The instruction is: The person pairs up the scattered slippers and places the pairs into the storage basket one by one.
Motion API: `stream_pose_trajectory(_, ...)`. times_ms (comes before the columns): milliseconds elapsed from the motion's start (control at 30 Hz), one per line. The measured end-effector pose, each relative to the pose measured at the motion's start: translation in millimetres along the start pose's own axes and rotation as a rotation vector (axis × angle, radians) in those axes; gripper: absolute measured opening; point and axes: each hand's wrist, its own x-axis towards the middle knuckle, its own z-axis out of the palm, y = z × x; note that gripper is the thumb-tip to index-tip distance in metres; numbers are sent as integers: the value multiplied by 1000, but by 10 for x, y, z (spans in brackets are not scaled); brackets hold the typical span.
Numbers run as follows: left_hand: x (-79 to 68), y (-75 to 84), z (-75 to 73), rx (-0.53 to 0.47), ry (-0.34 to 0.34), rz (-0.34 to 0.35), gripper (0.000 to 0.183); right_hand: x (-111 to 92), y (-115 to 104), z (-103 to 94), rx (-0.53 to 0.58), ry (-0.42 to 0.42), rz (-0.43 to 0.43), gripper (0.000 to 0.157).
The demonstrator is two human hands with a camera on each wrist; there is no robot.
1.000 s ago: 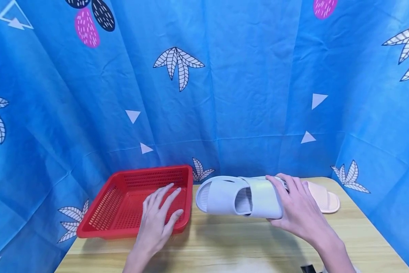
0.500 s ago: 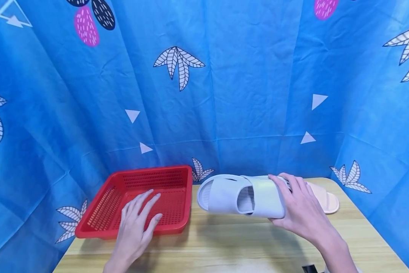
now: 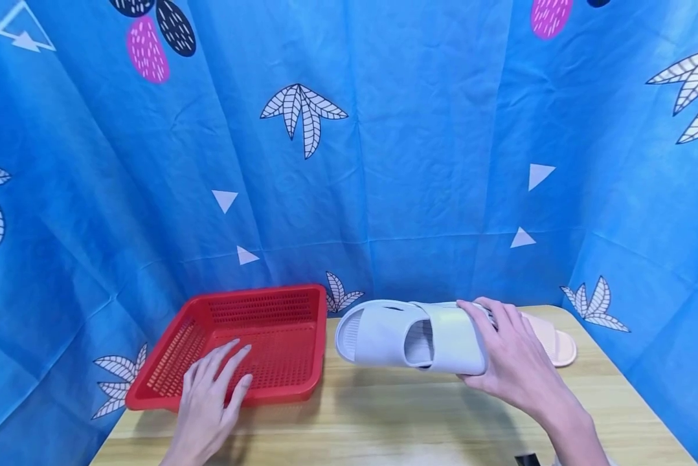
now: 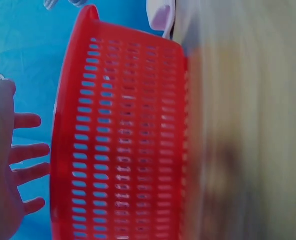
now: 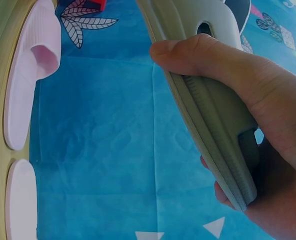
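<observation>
Blue curtain (image 3: 425, 149) beyond the left hand (image 3: 206, 398) and right hand (image 3: 515, 362), also along the outer side of each; vertical folds, one level crease. Prints: white leaf clusters (image 3: 311, 133), dark-veined, one high up between the hands; small white triangles (image 3: 225, 200) beyond each hand; white-flecked pink and black ovals (image 3: 147, 50) high above the left hand, more to the right. Pale wood table (image 3: 395, 421) beneath both hands, soft shadows, far corner rounded past the right hand. Pale pink slippers (image 3: 564, 348) on it, just beyond the right hand; two in the right wrist view, lower one cut off. Black object (image 3: 526, 459) near the right forearm, mostly out of frame, unidentifiable.
</observation>
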Motion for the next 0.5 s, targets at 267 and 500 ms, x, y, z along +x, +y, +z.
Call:
stream_pose_trajectory(267,-145,-145,23,22,28,-56,45,-4,-9,4,2,31,-12,114)
stream_pose_trajectory(500,-282,-265,31,30,27,-105,40,-14,-8,5,-2,28,-8,114)
